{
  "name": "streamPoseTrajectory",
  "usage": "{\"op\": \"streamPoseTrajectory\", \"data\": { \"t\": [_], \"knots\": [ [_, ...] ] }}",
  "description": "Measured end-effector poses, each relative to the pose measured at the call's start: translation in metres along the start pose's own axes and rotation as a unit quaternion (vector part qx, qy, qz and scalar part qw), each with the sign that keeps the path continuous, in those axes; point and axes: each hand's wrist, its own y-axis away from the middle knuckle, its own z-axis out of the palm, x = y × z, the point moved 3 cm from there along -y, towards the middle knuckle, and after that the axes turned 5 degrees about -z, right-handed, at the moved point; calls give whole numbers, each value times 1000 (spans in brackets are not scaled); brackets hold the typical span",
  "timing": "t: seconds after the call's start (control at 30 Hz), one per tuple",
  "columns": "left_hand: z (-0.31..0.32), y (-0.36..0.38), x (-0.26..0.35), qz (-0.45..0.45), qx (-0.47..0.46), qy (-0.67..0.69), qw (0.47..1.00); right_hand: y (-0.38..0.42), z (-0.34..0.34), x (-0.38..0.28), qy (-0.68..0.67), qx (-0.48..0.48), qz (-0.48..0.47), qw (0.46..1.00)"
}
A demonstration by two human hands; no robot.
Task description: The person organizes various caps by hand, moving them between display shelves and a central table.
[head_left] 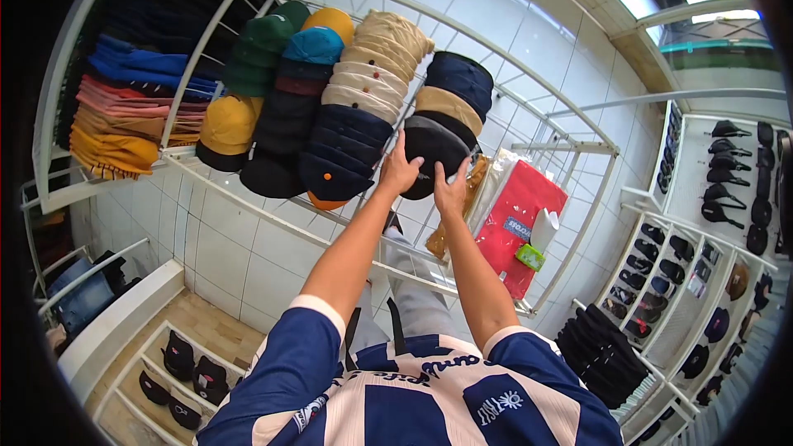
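Observation:
Both my hands grip a black cap (pixel 444 146) at the near end of a short row of nested caps. My left hand (pixel 400 170) has its thumb on the cap's near side and its fingers along the left edge. From the right, my right hand (pixel 451 192) presses its fingers against the cap's lower edge. Behind it in the row are a tan cap (pixel 450 106) and navy caps (pixel 459 78). To the left of my hands runs a longer row of beige caps (pixel 384 45) and dark navy caps (pixel 339 149).
The caps lie on a white metal rack (pixel 273 216) with a raised rim. A red packaged garment (pixel 520 198) lies at its right. Folded shirts (pixel 124 107) are stacked at left. Shelves of caps (pixel 178 355) stand lower left, and a display of caps (pixel 652 268) is at right.

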Motion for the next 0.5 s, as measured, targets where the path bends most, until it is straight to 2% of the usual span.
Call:
{"op": "streamPoseTrajectory", "data": {
  "t": [0.03, 0.07, 0.1, 0.13, 0.2, 0.27, 0.3, 0.33, 0.4, 0.43, 0.5],
  "knots": [
    [-10, 12, 1, -47, -38, 33, 998, 9, -3, 3, 16, 19, -18, 1000],
    [-6, 23, -19, 2, -9, 45, 999, 18, -5, 10, 12, 17, 9, 1000],
    [-11, 45, -27, 17, 2, 133, 991, 31, -8, 11, 13, 40, -30, 999],
    [-24, 69, -27, 18, 8, 160, 987, 47, -12, 5, 44, 48, -3, 998],
    [-50, 117, -47, 6, -7, 193, 981, 88, -19, -27, -10, 22, -6, 1000],
    [-86, 167, -71, -31, -16, 241, 970, 123, -8, -46, -28, -17, -74, 997],
    [-100, 189, -96, -29, 22, 241, 970, 139, 6, -50, -45, -38, -101, 993],
    [-118, 211, -119, -50, 37, 258, 964, 160, 14, -68, -43, -95, -87, 991],
    [-158, 258, -171, -91, 90, 244, 961, 207, 35, -107, -42, -197, -125, 972],
    [-179, 281, -193, -99, 126, 246, 956, 222, 60, -109, -29, -222, -180, 958],
    [-228, 331, -237, -124, 217, 265, 931, 263, 99, -132, -69, -325, -231, 914]
  ]
}}
